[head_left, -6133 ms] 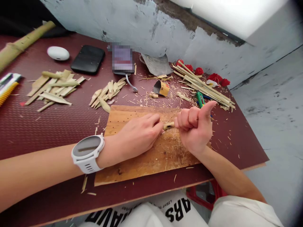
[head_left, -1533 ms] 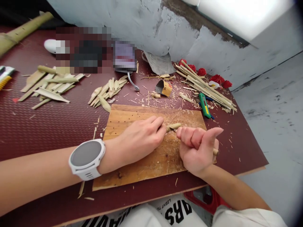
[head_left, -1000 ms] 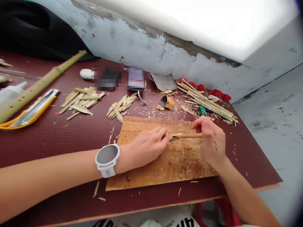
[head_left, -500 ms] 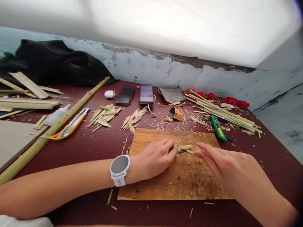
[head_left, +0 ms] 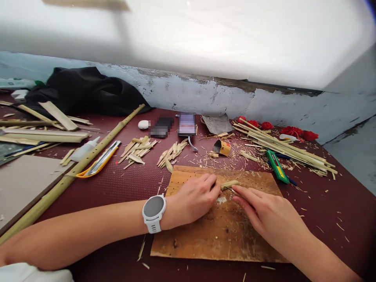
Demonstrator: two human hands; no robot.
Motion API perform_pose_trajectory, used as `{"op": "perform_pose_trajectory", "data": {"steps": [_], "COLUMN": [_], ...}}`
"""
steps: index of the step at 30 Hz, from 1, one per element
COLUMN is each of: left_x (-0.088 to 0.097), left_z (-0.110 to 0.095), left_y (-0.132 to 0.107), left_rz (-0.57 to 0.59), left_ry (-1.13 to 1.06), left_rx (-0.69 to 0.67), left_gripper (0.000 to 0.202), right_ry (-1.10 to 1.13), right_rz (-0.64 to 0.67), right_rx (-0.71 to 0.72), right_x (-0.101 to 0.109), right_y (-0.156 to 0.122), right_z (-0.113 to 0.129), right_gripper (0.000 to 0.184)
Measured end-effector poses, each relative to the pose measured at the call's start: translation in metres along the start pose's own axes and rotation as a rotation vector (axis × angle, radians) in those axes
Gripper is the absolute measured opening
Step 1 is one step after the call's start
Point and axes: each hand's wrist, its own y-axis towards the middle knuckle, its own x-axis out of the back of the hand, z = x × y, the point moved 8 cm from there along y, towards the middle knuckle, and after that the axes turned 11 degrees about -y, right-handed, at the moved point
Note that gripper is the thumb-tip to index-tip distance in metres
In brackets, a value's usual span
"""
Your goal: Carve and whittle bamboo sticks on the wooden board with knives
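My left hand (head_left: 198, 196), with a white watch on the wrist, is closed on a short bamboo piece (head_left: 230, 184) and presses it to a worn wooden board (head_left: 188, 241). The near end of the piece is hidden under my fingers. Pinched in my right hand (head_left: 261, 209) is a thin tool with a narrow dark tip (head_left: 227, 188); the tip meets the bamboo close to my left fingertips. Most of the tool is covered by my right hand, so its kind does not show. Pale shavings (head_left: 221, 200) lie below the piece.
Bamboo slivers (head_left: 138, 150), a yellow utility knife (head_left: 101, 160) and a long bamboo pole (head_left: 102, 145) lie left of the board. Beyond it are a phone (head_left: 187, 124) and sandpaper (head_left: 217, 123). A green utility knife (head_left: 277, 166) and bamboo strips (head_left: 289, 148) lie to the right.
The view has tilted and shifted slightly. My right hand has moved closer to my left, bringing the tool tip nearer my left fingers. Light shavings now show on the board below the bamboo.
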Motion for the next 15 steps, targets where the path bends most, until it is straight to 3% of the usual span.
{"op": "perform_pose_trajectory", "data": {"steps": [8, 15], "left_x": [0.004, 0.010], "left_z": [0.002, 0.019], "left_y": [0.000, 0.003], "left_rz": [-0.004, -0.064], "left_ry": [-0.010, -0.090], "left_rx": [0.012, 0.071], "left_gripper": [0.011, 0.023], "right_ry": [-0.194, -0.149], "right_rz": [0.034, 0.104], "right_rx": [0.010, -0.135], "right_x": [-0.008, -0.022], "right_y": [-0.003, 0.003], "right_z": [0.000, 0.003], "right_gripper": [0.039, 0.034]}}
